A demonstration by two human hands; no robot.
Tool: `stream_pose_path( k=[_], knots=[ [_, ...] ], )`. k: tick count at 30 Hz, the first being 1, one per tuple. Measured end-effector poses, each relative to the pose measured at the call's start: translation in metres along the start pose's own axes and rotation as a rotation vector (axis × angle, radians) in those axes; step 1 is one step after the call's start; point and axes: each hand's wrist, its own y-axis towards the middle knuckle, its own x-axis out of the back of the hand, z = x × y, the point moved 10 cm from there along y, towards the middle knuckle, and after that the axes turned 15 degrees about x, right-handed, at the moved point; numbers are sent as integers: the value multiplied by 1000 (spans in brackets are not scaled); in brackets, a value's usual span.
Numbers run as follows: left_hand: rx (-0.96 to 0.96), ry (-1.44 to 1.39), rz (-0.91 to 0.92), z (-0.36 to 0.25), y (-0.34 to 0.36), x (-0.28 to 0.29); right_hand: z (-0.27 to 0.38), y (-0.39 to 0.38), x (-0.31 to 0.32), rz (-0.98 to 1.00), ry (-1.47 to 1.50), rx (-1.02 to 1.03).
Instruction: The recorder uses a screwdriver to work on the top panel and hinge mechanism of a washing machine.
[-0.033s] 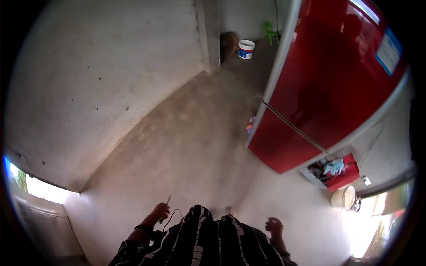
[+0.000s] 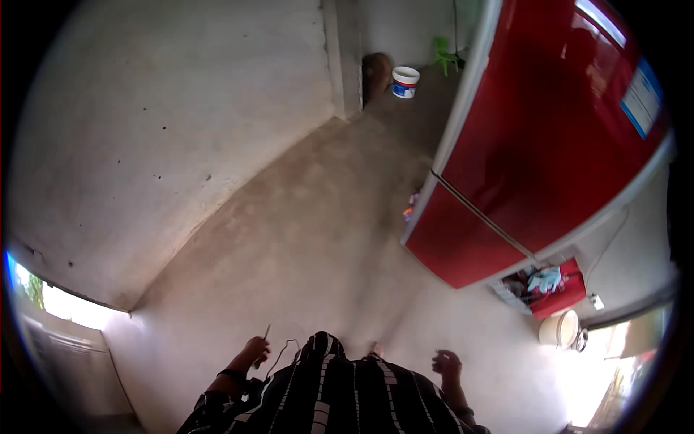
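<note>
My left hand (image 2: 256, 349) is closed round a slim knife (image 2: 267, 332). Its narrow blade points up and away from me, and a dark handle end shows below the fist. A thin dark cord (image 2: 288, 342) loops beside that hand, close to my dark striped clothing. Off to the right, my right hand (image 2: 447, 363) hangs over the floor with loosely bent fingers, some apart, and I see nothing in it. Between the hands, part of a foot (image 2: 377, 350) peeks out past my clothing.
A tall red refrigerator (image 2: 535, 137) stands at the right. Beside it are a red box (image 2: 573, 278) with cloths and a pale bucket (image 2: 557, 330). Ahead sit a white-and-blue bucket (image 2: 405, 90) and a green chair (image 2: 443, 54). A pale wall (image 2: 181, 108) runs along the left.
The refrigerator and far bucket sit slightly further right and lower in the picture. My left hand, still round the knife, is a little further left and lower.
</note>
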Motion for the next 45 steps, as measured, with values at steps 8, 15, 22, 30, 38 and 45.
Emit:
stream_pose_path(
  k=[8, 15, 22, 30, 38, 45],
  knots=[
    [429, -335, -248, 7, 18, 54, 115, 170, -137, 180, -135, 166],
    [106, -132, -180, -308, 85, 95, 142, 245, -220, 81, -125, 78],
    [-114, -102, -20, -649, 89, 62, 190, 359, -286, 76, -137, 63],
    [-87, 50, 100, -813, 112, 47, 203, 523, -335, -23, 101, 48],
    [-5, 12, -20, -937, 167, 84, 316, 668, -397, 47, -196, 124],
    [-67, 136, 86, -1164, 254, 44, 405, 788, -396, -105, -38, 160]
  ],
)
